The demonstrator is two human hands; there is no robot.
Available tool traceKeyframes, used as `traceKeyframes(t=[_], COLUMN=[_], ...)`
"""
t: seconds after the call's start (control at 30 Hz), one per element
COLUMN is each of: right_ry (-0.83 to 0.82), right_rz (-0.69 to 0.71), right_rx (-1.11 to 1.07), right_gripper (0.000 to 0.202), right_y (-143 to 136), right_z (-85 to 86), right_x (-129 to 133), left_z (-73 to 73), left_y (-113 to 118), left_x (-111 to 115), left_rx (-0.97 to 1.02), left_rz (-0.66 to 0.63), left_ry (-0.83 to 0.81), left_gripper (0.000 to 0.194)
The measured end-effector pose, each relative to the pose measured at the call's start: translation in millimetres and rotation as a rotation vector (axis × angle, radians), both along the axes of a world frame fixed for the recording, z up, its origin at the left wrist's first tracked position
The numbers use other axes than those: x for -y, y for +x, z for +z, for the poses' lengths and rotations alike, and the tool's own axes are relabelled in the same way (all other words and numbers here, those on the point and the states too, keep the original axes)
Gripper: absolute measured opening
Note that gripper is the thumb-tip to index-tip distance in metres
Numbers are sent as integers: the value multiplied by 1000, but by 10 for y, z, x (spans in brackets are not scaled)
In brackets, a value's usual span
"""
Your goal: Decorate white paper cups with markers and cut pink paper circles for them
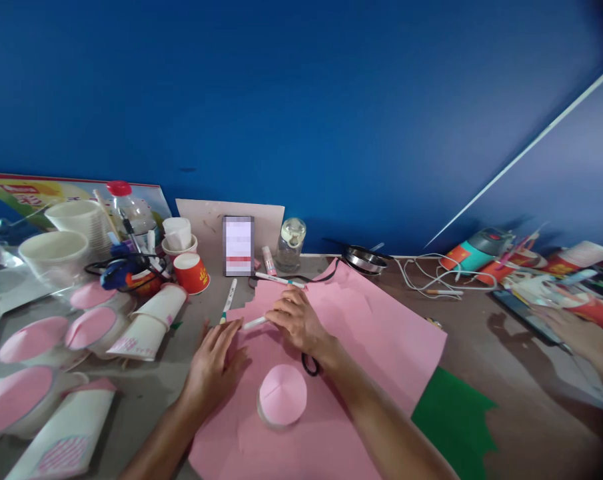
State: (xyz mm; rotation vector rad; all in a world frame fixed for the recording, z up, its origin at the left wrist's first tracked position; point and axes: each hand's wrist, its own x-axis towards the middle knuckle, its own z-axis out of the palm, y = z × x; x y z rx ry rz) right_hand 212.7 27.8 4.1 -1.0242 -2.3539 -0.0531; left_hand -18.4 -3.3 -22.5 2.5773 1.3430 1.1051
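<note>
My right hand [298, 320] is closed around a white marker [254, 323], held low over the pink paper [351, 313]. My left hand [216, 360] lies to the left with fingers stretched out and thumb apart. Its index fingertip is at the marker's left end; whether it presses on it I cannot tell. Another white marker [228, 300] lies just beyond the left fingertips. Between my forearms stands a paper cup topped with a pink paper cone [282, 393]. The black handle loop of what may be scissors [310, 365] shows partly under my right wrist.
At left are several cone-topped cups [91, 328], stacked white cups [76, 223] and a red cup [191, 273]. A phone [238, 245] leans at the back beside a glass jar [291, 243]. Green paper [451, 420] lies right; another person's hand [566, 327] rests near a dark phone.
</note>
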Motion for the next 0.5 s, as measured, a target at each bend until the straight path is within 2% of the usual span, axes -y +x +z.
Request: traceKeyframes(t=[0.2, 0.37, 0.5], right_ry=[-20, -95, -167], right_rz=[99, 16, -11], right_rx=[-3, -35, -31], right_gripper=[23, 23, 22], right_y=[-88, 40, 102], right_z=[51, 34, 14], right_x=[26, -20, -31], left_z=[69, 118, 135], left_y=[-3, -37, -47], left_x=[-3, -35, -41], left_rx=[-25, 78, 125], left_rz=[-5, 102, 119], left_ry=[3, -73, -108], left_gripper=[19, 21, 20])
